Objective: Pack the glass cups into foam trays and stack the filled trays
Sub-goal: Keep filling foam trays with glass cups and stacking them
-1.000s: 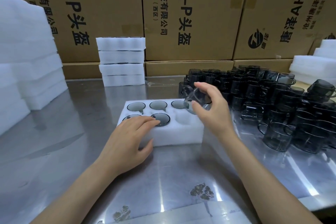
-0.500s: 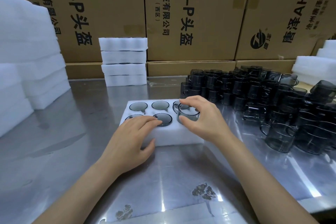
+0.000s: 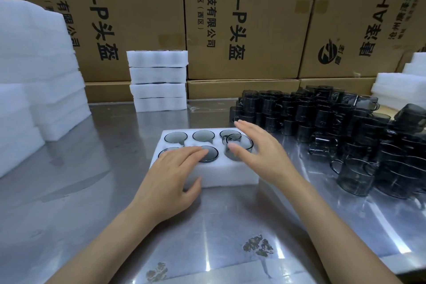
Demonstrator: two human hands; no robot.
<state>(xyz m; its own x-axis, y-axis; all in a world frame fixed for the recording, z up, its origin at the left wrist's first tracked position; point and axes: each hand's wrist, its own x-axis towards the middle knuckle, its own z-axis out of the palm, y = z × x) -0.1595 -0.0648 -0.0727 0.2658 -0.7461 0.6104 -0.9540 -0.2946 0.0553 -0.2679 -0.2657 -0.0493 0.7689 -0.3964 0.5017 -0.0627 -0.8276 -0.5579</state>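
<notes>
Head view: foam tray [image 3: 221,174] sits mid-table [image 3: 80,191], six pockets, all with smoked-glass cups in them. Last cup [image 3: 238,146], front-right pocket, stands proud of the foam, not seated flush like the rest. Left hand [image 3: 171,177] flat on the tray's front-left corner, fingers straight over the front-middle cup, thumb against the tray's front wall, gripping nothing. Right hand [image 3: 260,153] open, fingers extended, thumb tip touching the proud cup's side, palm just beside it. Loose cups [image 3: 334,127] piled on the right of the table. Four filled trays [image 3: 158,80] stacked at the back, against cardboard boxes [image 3: 244,18]. Spare foam [image 3: 34,71] stacked far left.
</notes>
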